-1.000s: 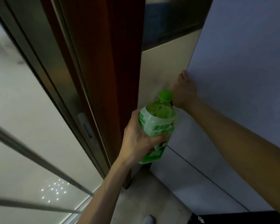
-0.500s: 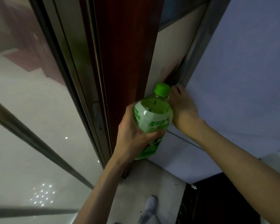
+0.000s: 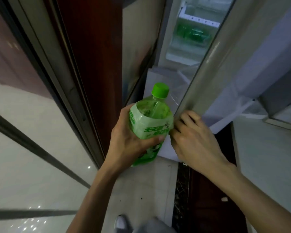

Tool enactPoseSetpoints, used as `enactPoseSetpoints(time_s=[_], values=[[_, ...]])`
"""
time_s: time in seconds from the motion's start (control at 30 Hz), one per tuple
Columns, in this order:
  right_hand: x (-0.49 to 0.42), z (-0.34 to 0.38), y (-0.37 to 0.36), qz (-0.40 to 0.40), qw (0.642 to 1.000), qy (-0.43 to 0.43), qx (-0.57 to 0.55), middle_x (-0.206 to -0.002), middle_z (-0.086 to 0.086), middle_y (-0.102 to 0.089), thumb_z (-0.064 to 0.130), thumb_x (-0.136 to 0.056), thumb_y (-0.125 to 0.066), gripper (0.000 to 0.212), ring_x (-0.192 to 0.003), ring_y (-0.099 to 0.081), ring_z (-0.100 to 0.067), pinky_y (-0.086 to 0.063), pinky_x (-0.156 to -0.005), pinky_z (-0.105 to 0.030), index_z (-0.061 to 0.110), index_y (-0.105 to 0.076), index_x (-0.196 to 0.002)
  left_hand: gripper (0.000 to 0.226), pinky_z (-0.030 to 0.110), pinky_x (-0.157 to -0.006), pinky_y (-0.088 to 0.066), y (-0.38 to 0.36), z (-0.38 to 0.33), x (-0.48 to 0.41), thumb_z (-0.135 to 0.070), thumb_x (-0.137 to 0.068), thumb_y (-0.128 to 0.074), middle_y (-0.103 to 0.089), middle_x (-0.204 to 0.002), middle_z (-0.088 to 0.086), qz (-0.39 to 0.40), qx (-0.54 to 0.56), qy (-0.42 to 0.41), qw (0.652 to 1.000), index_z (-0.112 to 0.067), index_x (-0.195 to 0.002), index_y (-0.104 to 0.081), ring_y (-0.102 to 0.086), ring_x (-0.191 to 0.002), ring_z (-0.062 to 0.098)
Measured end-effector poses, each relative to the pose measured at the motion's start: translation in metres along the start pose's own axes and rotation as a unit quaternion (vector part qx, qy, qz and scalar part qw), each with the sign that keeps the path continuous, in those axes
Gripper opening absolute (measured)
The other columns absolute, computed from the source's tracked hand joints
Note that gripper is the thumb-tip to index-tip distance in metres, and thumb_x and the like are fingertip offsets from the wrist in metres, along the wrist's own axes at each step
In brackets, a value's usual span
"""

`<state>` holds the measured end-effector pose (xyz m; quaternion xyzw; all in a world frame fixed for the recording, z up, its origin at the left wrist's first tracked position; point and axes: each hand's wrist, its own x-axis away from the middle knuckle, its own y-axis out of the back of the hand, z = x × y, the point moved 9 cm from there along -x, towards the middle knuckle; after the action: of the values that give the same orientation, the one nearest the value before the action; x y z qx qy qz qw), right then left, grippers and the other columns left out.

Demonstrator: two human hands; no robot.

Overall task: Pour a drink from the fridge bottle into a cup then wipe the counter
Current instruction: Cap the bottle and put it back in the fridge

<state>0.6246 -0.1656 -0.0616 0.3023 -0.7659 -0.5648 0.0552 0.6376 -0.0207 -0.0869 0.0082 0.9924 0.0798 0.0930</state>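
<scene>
Head view: my left hand [image 3: 128,143] grips the capped bottle [image 3: 150,119], just in front of the fridge [image 3: 191,32]. My right hand [image 3: 194,140] curls its fingers on the door [image 3: 207,64] edge, door ajar. I judge the fetching step; next, push the door shut and carry the bottle to a cup.

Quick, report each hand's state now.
Left hand: grips the green bottle.
Right hand: fingers curled round the edge of the fridge door.

Blurry bits inside the fridge [image 3: 176,58]
the green stuff [image 3: 191,33] on its shelf is probably bottles; shoe [image 3: 120,222] cut by the bottom edge.
</scene>
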Motion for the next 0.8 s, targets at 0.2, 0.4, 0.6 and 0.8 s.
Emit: enactPoseSetpoints(time_s=[0.2, 0.4, 0.6, 0.8], values=[[0.08, -0.001, 0.032, -0.021, 0.991, -0.07, -0.11, -0.085, 0.0, -0.064, 0.019, -0.088, -0.056, 0.018, -0.091, -0.059, -0.024, -0.033, -0.097, -0.037, 0.016, -0.071, -0.079, 0.09, 0.032, -0.089, -0.056, -0.039, -0.012, 0.021, -0.046, -0.053, -0.089, -0.062, -0.12, -0.016, 0.027, -0.008, -0.012, 1.0, -0.03, -0.13, -0.045, -0.061, -0.11, 0.002], [0.149, -0.021, 0.052, -0.092, 0.966, -0.169, -0.174, -0.115, 0.001, -0.066, 0.016, -0.08, -0.064, 0.018, -0.112, -0.053, -0.02, -0.026, -0.106, -0.038, 0.021, -0.074, -0.094, 0.088, 0.016, -0.085, -0.052, -0.081, -0.024, 0.04, -0.043, -0.053, -0.088, -0.061, -0.117, -0.018, 0.034, -0.017, -0.018, 0.999, -0.029, -0.129, -0.045, -0.06, -0.108, -0.003], [0.191, -0.045, 0.059, -0.126, 0.92, -0.301, -0.219, -0.13, -0.003, -0.058, 0.018, -0.077, -0.056, 0.031, -0.122, -0.047, -0.026, -0.028, -0.1, -0.044, 0.02, -0.07, -0.104, 0.087, 0.018, -0.086, -0.052, -0.121, -0.034, 0.061, -0.033, -0.056, -0.092, -0.062, -0.119, -0.016, 0.053, -0.021, -0.016, 0.998, -0.031, -0.129, -0.045, -0.06, -0.11, -0.001], [0.191, -0.069, 0.068, -0.175, 0.881, -0.318, -0.305, -0.143, 0.0, -0.047, 0.019, -0.086, -0.053, 0.042, -0.134, -0.038, -0.016, -0.023, -0.113, -0.027, 0.014, -0.056, -0.127, 0.084, 0.022, -0.082, -0.054, -0.159, -0.04, 0.075, -0.032, -0.055, -0.093, -0.066, -0.112, -0.013, 0.071, 0.008, 0.003, 0.997, -0.027, -0.126, -0.048, -0.064, -0.103, 0.002]])
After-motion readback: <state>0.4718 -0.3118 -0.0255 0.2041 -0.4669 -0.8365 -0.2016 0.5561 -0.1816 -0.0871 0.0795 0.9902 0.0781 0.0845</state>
